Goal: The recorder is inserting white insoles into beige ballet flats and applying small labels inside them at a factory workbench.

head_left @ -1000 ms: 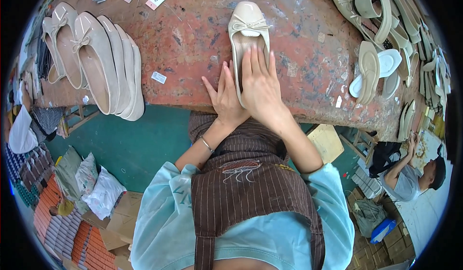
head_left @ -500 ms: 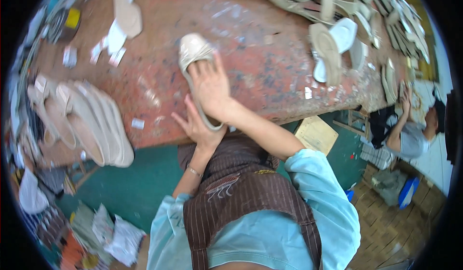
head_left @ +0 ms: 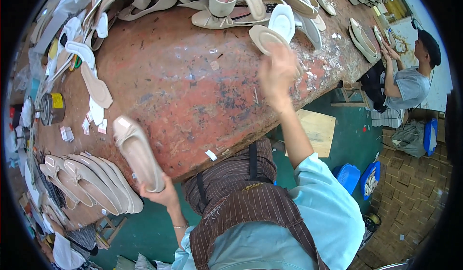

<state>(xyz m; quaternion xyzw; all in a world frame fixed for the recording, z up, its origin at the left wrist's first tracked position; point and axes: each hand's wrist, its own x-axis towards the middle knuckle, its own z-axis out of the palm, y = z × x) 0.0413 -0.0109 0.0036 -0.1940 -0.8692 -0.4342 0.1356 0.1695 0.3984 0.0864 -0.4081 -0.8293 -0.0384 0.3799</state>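
Observation:
My left hand (head_left: 165, 193) grips a beige ballet flat (head_left: 140, 155) by its heel, at the table's near edge. The shoe's bow and toe point away from me, and its pale insole shows. Farther right, my right hand (head_left: 279, 74) is smeared by motion and reaches over a beige insole (head_left: 262, 34); whether its fingers touch that insole is unclear. A white insole (head_left: 282, 22) lies just beyond it. Left of the held shoe, a row of similar beige flats (head_left: 91, 183) leans together on the table.
The worn red table (head_left: 178, 87) carries a pile of beige shoes (head_left: 222, 0) along its far side. At left lie loose insoles (head_left: 95, 86), a round tin (head_left: 52, 108) and small paper labels (head_left: 67, 134). Another person (head_left: 410, 82) sits at the right, near a wooden stool (head_left: 313, 132).
My left hand has moved left with the shoe. My right hand has come out of the shoe and swung right toward the loose insoles. The view has also shifted.

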